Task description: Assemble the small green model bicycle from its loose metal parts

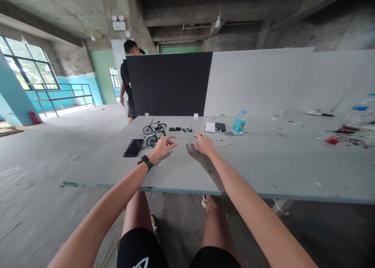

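Observation:
My left hand (163, 147), with a dark watch (145, 161) on its wrist, is over the table beside a green model bicycle (152, 139). Its thumb and fingers are apart, and a tiny light-coloured piece (178, 141) shows just past the thumb tip; whether they touch I cannot tell. To the right, my right hand (204, 144) hovers above its shadow, fingers stretched and nothing visible in them. A black model bicycle (154, 127) stands behind the green one. Small green and black parts (175, 129) lie in a row beyond my hands.
On the grey table (181, 174) are a blurred dark object (134, 147), a white box (210, 127), a black box (220, 127) and a water bottle (239, 123). Red and dark odds and ends (332, 140) lie far right. A person (125, 78) stands behind the black panel (170, 84).

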The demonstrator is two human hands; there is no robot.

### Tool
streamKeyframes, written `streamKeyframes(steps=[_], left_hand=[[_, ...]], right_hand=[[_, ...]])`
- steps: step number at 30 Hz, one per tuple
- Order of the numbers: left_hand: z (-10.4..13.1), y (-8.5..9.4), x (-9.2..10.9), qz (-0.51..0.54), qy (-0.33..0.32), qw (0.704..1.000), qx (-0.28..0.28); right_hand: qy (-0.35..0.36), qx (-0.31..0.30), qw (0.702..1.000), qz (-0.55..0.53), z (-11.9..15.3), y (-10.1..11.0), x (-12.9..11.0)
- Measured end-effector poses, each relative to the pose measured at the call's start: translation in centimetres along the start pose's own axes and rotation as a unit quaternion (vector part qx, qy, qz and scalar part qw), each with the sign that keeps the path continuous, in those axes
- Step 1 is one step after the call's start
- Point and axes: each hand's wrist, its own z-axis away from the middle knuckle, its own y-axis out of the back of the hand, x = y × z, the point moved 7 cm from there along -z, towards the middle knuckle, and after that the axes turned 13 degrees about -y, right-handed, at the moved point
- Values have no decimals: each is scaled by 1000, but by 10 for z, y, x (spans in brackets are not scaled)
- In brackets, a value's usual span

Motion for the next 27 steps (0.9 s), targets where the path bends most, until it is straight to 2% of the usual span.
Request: streamKeyframes(steps=[2,4,6,9,11,13,14,16,17,18,20,23,27], left_hand=[[1,2,-3,6,11,1000,17],[2,2,-5,18,22,999,25],[2,-2,-6,51,29,998,21],[1,-9,-4,110,28,994,-5],[-1,-7,1,99,17,995,-14],[-3,7,9,10,-12,1000,15],[-4,20,13,-65,-28,996,50],[-2,47,22,-218,-45,967,124],[0,61,21,-276,-27,948,157],[1,70,17,-314,0,935,164],[2,79,1,-334,65,931,128],[4,81,-23,-304,141,939,82],[4,79,-32,-279,157,943,92]], right_hand=[[92,25,995,-30,10,11,-32],[184,-2,981,-54,22,13,-65],[216,-30,973,-69,31,10,-87],[213,-52,972,-83,34,5,-100],[199,-51,973,-107,34,4,-99],[173,-39,973,-146,31,6,-91],[152,-28,974,-166,29,8,-86],[100,-6,973,-207,24,10,-73],[73,0,971,-227,22,11,-67],[50,3,968,-246,20,11,-62],[19,8,961,-276,17,10,-55],[2,20,954,-298,15,9,-50],[-4,17,949,-314,14,5,-49]])
